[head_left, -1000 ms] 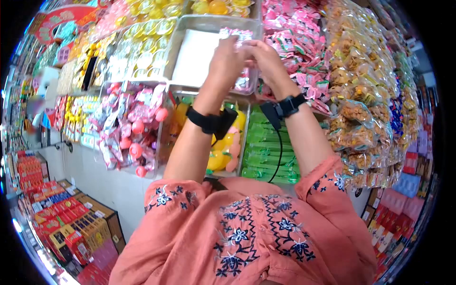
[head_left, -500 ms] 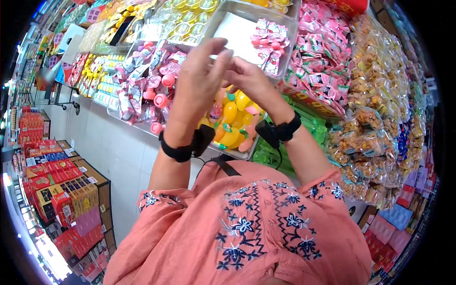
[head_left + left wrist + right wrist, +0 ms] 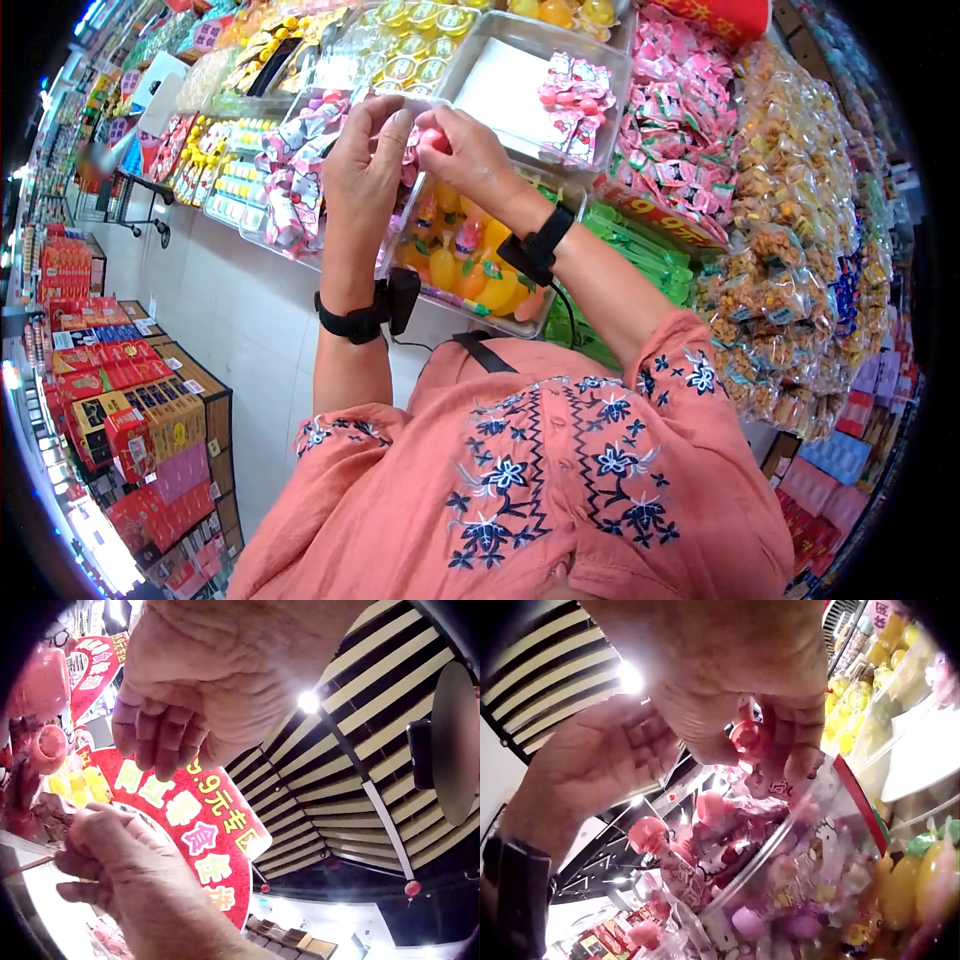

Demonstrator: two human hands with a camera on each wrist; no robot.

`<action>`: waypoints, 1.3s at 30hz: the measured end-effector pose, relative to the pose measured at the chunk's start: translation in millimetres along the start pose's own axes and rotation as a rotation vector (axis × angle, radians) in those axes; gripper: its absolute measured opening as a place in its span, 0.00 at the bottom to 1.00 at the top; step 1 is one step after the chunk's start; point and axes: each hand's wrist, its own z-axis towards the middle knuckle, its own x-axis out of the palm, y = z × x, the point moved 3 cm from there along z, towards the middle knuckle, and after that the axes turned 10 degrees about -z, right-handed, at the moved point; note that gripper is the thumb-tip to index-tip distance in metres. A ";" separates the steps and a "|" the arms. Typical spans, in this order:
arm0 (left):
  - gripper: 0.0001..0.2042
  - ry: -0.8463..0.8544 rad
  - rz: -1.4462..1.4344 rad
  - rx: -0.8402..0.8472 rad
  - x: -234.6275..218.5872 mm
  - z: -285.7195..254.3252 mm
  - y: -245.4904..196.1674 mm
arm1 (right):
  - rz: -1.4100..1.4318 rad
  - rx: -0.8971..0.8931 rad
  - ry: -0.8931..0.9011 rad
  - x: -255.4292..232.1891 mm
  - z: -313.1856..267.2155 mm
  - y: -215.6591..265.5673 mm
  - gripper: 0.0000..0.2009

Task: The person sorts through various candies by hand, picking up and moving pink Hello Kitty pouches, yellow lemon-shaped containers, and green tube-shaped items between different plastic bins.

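Note:
Over the bin of pink and purple wrapped pouches, my right hand pinches a small pouch by its round red cap. The right wrist view shows that cap between thumb and fingers, close above other red-capped pouches. My left hand is beside it, fingers loosely bent and holding nothing; in the left wrist view the left hand hangs above the right hand. To the right, a white-lined tray has several similar pouches at its right side.
Yellow fruit-shaped packs fill the near tray, beside green packs. Pink bags and clear snack bags are heaped right. Boxes are stacked at lower left. A red sign stands behind the bins.
Both hands have moved from the white-lined tray, across the yellow packs, left to the pouch bin. The white-lined tray and its pouches have come into fuller view.

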 end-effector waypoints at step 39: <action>0.17 0.425 -0.553 -0.469 131.4 -39.3 71.6 | 0.653 0.707 0.070 -149.9 -64.3 -60.5 0.20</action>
